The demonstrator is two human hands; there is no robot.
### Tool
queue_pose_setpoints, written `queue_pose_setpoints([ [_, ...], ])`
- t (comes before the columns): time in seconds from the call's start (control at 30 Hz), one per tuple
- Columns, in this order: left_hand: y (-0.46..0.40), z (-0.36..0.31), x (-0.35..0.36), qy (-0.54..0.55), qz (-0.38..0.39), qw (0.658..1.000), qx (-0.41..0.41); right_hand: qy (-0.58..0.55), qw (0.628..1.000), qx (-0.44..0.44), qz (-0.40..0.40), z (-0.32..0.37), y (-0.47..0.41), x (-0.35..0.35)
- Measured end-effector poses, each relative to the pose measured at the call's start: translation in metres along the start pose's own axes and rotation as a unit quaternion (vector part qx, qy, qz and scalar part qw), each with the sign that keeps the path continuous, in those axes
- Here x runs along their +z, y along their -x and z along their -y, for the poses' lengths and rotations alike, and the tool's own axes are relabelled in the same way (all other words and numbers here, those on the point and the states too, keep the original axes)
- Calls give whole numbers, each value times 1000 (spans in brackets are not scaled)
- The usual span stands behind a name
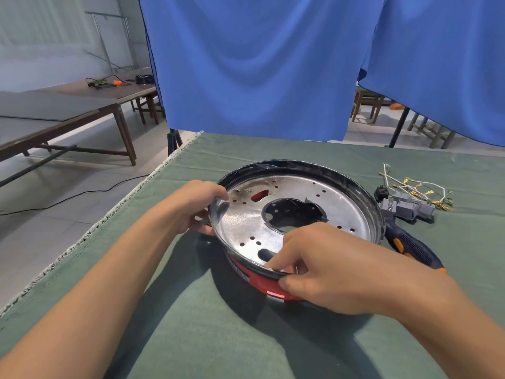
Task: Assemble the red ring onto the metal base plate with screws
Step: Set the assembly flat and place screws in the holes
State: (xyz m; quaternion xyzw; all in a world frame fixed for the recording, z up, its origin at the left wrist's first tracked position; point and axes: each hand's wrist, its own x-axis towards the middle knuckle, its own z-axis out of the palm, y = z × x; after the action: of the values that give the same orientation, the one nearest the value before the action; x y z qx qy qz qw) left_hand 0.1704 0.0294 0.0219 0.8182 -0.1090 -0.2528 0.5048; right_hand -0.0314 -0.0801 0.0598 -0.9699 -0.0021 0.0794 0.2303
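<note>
From the head view, the metal base plate (pixel 295 212) sits inside the red ring (pixel 262 283) on the green-covered surface (pixel 191 324), the pair lying tilted with the near edge lower and a dark rim running round the top. The plate is shiny, pierced with small holes, and has a large irregular opening at its middle.

The left hand (pixel 191 206) is at the plate's left edge; its grip is closed on the rim, fingers curled over the top and thumb below. The right hand (pixel 322 266) is at the plate's near edge; its grip pinches the rim there, fingertips on the inside and thumb against the red ring's outer wall.

Just right of the plate lies a screwdriver (pixel 410 247) with a dark blue and orange handle, its tip end hidden behind the rim. Farther right of the plate are grey connector blocks (pixel 404 207) and a tangle of white wires with brass terminals (pixel 418 187). Beyond the plate hangs a blue curtain (pixel 259 64); far left of it stands a long wooden table (pixel 68 110).
</note>
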Motion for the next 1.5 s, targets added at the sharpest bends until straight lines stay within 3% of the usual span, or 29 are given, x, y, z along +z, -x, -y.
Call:
queue_pose_setpoints([
  [0.47,0,0,9,23,-41,999,18,-7,1000,0,-10,-1,-3,0],
  [0.6,3,-2,4,41,-21,999,22,-15,1000,12,-6,-4,-5,-1],
  [0.73,-1,4,-12,35,-101,993,46,-30,999,30,-5,-6,-4,-2],
  [0.8,-2,15,-20,-17,-125,990,68,-46,998,36,-17,-6,-3,-3],
  [1.0,0,44,-21,-217,-74,963,144,-70,991,31,-113,-13,-9,-10],
  [1.17,0,53,-18,-287,-91,935,187,-83,980,55,-171,-18,-9,-10],
  [1.4,3,58,-9,-374,-141,873,280,-74,978,72,-180,-22,-11,-9],
  [1.5,-1,61,-10,-380,-146,867,287,-76,977,68,-185,-23,-11,-9],
])
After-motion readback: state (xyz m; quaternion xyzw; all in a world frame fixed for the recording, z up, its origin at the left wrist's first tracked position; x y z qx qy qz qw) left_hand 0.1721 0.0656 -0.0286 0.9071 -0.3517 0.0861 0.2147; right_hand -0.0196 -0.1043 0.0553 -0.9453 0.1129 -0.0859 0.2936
